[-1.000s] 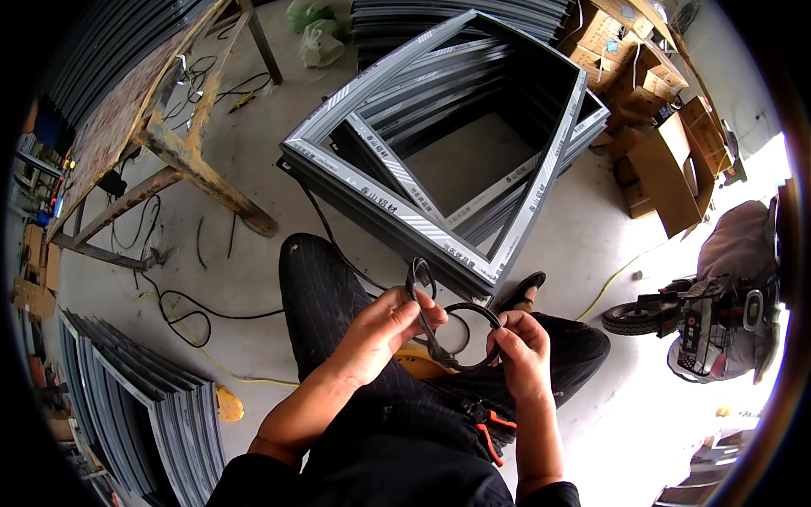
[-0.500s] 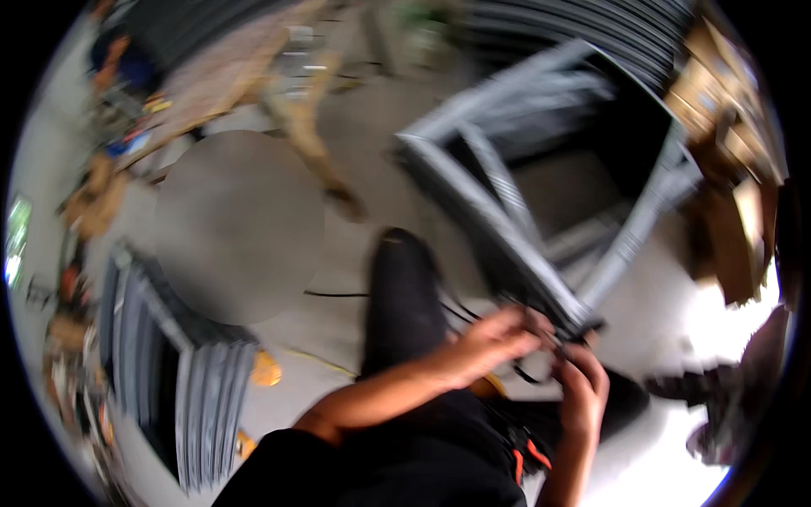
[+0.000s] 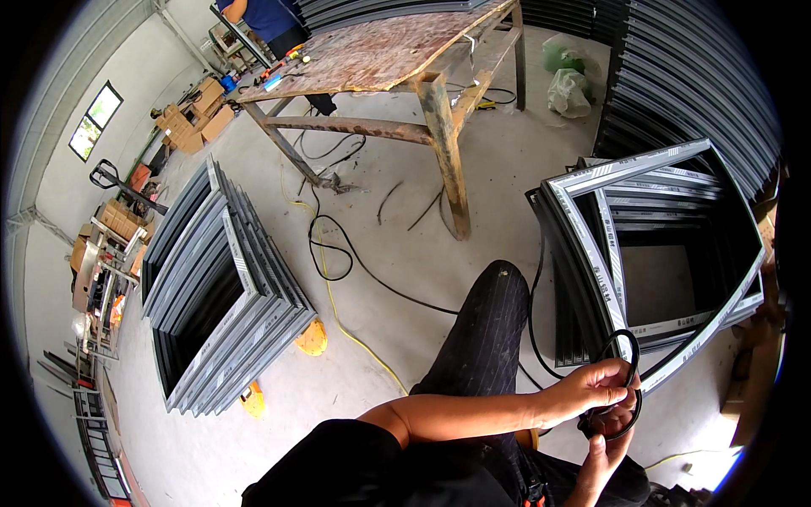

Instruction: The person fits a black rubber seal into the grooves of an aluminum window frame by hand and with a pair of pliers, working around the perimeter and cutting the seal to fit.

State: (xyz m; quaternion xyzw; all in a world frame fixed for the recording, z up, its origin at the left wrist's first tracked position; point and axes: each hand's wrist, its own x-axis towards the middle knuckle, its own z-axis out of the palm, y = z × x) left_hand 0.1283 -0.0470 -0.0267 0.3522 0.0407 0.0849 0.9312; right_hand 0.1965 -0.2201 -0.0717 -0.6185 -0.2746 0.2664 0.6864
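My left hand [image 3: 591, 394] is closed, its thumb and fingers pinching a thin black flexible strip [image 3: 637, 348] that bends into a loop. Just below it, my right hand [image 3: 605, 452] has its fingers curled round the same strip. Whether the strip is rubber or cable I cannot tell. Both hands are at the near corner of a stack of dark grey rectangular frames [image 3: 596, 262]. The top frame has whitish printed film along its bars and sits askew on those below. More black line [image 3: 384, 289] trails across the floor past my knee [image 3: 481, 317].
A second stack of grey frames [image 3: 245, 283] stands on yellow supports [image 3: 312, 338] at left. Ahead is a worn wooden table [image 3: 363, 55] with rusty legs; a person in blue [image 3: 269, 25] stands behind it. Long dark profiles [image 3: 693, 93] are piled far right. A yellow cord [image 3: 346, 329] crosses the floor.
The view has swung and steadied, so the frames and table look sharper and sit differently. The black strip now shows as a loop at my hands, which stay close together.
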